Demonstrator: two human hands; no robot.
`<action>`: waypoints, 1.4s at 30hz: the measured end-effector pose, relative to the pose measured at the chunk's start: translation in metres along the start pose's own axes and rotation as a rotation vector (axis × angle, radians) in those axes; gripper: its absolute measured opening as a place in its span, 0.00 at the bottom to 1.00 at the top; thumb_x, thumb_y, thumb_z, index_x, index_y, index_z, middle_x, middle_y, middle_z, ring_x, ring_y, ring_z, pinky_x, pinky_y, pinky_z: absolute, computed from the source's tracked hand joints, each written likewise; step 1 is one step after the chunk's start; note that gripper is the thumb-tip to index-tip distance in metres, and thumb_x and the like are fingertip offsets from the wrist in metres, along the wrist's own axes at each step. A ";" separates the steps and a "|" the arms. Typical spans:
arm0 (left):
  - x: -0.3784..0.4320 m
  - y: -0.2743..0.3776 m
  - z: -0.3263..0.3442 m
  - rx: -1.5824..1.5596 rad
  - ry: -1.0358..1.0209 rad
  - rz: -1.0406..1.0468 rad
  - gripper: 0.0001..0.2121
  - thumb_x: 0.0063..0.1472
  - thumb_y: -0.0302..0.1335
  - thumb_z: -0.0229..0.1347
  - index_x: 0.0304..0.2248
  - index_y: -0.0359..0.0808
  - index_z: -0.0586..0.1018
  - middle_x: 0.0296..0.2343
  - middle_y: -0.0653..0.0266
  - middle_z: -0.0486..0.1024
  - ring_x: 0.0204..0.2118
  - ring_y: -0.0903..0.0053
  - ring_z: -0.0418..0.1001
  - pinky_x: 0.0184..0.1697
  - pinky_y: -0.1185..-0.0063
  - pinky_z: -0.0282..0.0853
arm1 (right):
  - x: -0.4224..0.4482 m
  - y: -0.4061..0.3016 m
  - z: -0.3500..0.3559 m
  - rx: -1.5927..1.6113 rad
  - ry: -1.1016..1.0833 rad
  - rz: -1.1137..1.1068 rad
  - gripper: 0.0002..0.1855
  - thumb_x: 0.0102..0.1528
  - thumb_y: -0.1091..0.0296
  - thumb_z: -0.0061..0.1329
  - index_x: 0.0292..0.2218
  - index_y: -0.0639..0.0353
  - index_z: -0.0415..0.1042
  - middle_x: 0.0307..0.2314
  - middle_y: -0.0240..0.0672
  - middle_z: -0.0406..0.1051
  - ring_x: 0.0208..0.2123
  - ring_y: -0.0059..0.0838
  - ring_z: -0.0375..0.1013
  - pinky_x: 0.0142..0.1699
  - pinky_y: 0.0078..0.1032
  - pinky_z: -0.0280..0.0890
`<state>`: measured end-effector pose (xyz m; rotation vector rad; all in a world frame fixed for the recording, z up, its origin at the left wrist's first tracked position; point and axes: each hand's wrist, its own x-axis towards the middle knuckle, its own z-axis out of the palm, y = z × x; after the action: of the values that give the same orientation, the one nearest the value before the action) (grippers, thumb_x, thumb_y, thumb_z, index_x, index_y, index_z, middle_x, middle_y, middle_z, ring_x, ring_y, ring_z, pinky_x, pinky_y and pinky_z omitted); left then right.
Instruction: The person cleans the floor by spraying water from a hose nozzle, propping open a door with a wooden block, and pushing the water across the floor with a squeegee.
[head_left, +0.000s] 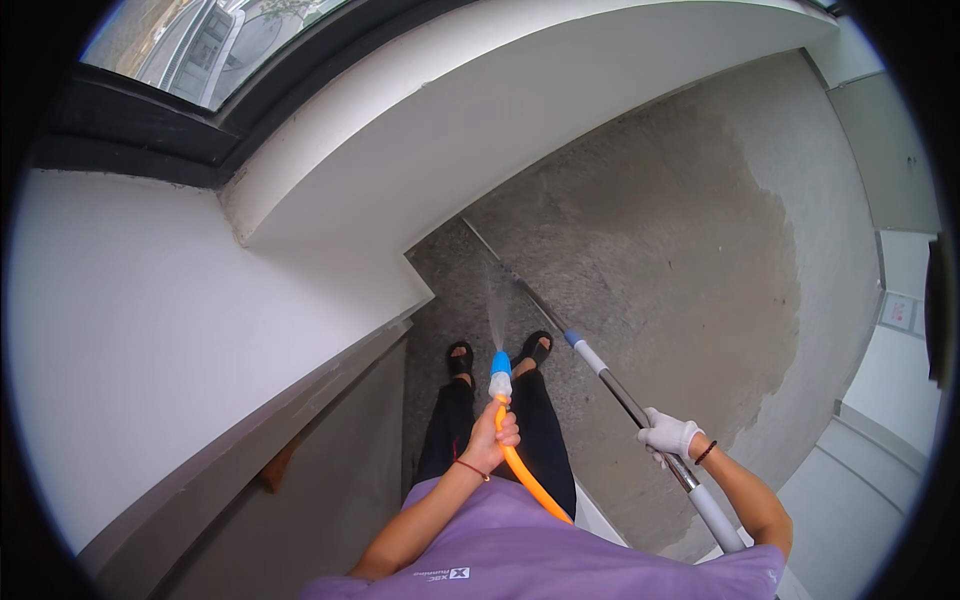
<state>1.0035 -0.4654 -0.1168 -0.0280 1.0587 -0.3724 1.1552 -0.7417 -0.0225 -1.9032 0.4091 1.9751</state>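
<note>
My bare left hand (491, 435) is closed around an orange hose (531, 480) just below its nozzle (500, 373), which has a blue tip and a clear body. A fine water spray (496, 311) leaves the tip, pointing away from me. In a white glove, my right hand (667, 433) grips the metal shaft of a telescopic pole (624, 395) with white and blue sleeves. The pole slants up and left to a thin straight head or blade (480, 238) on the wet concrete floor (615, 247), near the wall's foot.
My feet in black sandals (537, 346) stand on the wet floor by a white wall corner (420, 277). A window (217, 45) with a dark frame is at upper left. Drier, paler floor (832, 300) lies to the right. A brown wedge-shaped piece (279, 463) shows at lower left.
</note>
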 end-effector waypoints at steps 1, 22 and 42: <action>0.005 -0.007 0.007 0.008 -0.001 0.019 0.08 0.61 0.36 0.42 0.34 0.41 0.65 0.13 0.73 0.55 0.10 0.89 0.50 0.13 0.89 0.47 | -0.001 0.009 -0.019 -0.001 -0.007 0.003 0.22 0.48 0.71 0.39 0.43 0.70 0.49 0.15 0.37 0.63 0.11 0.25 0.64 0.14 0.26 0.64; 0.148 -0.022 0.267 1.225 0.243 -0.494 0.10 0.63 0.36 0.36 0.34 0.38 0.62 0.13 0.76 0.52 0.10 0.92 0.46 0.11 0.91 0.45 | -0.052 0.228 -0.058 1.673 0.483 -0.246 0.16 0.51 0.69 0.41 0.42 0.53 0.54 0.15 0.27 0.58 0.10 0.15 0.55 0.12 0.16 0.54; 0.161 -0.142 0.158 2.242 0.646 -1.733 0.09 0.60 0.34 0.40 0.33 0.36 0.63 0.15 0.72 0.56 0.09 0.90 0.50 0.10 0.90 0.50 | -0.039 0.011 0.405 2.769 0.022 0.267 0.09 0.49 0.72 0.43 0.29 0.56 0.55 0.15 0.30 0.59 0.11 0.18 0.58 0.13 0.19 0.57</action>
<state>1.1679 -0.6733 -0.1465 1.3106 0.3466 -3.0670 0.7902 -0.5718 0.0352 0.1533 1.7814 -0.0109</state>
